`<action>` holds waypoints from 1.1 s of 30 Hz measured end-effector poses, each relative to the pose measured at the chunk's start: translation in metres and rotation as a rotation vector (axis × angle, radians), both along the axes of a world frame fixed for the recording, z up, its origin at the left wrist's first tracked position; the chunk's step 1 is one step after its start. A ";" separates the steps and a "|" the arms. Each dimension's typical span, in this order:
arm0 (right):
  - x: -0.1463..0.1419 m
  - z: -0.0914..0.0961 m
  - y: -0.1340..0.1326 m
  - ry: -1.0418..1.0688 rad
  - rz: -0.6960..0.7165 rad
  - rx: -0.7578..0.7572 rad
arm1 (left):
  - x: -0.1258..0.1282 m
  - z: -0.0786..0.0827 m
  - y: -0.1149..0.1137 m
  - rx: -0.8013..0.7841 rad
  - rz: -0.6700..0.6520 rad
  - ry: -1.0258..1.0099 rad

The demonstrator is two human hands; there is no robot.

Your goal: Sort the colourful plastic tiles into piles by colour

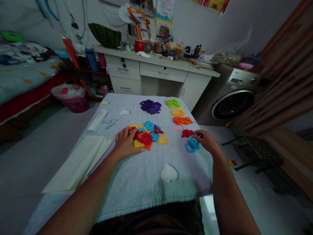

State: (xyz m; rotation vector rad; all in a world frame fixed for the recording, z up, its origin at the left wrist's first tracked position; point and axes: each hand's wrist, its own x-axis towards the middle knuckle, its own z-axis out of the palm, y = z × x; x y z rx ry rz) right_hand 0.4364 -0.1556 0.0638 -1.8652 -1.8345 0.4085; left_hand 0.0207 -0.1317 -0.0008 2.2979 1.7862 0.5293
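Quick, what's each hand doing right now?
Left hand: open, at the mixed-colour pile.
Right hand: closed, seemingly pinching a blue piece.

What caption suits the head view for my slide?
Left hand at the mixed pile, right hand at the blue pieces, purple pile beyond.

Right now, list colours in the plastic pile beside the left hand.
Plastic pile: red, yellow, blue, orange (head view).

Dim light lays soft shadows on the tablecloth and glare on the floor; edges stretch and blur.
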 end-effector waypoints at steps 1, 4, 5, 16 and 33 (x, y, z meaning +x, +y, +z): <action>0.006 -0.006 -0.005 -0.013 -0.021 -0.005 | 0.000 0.000 0.000 0.010 -0.001 0.000; 0.015 -0.021 -0.017 -0.026 -0.068 -0.020 | -0.002 -0.001 -0.001 0.033 -0.018 -0.004; 0.016 -0.024 -0.019 -0.028 -0.076 -0.025 | -0.002 -0.001 0.000 0.037 -0.026 -0.006; 0.023 -0.033 -0.022 -0.155 -0.191 -0.049 | -0.007 -0.002 0.001 0.034 -0.053 -0.041; -0.018 -0.021 -0.019 -0.394 -0.157 -0.103 | -0.010 0.002 0.007 0.119 -0.071 -0.234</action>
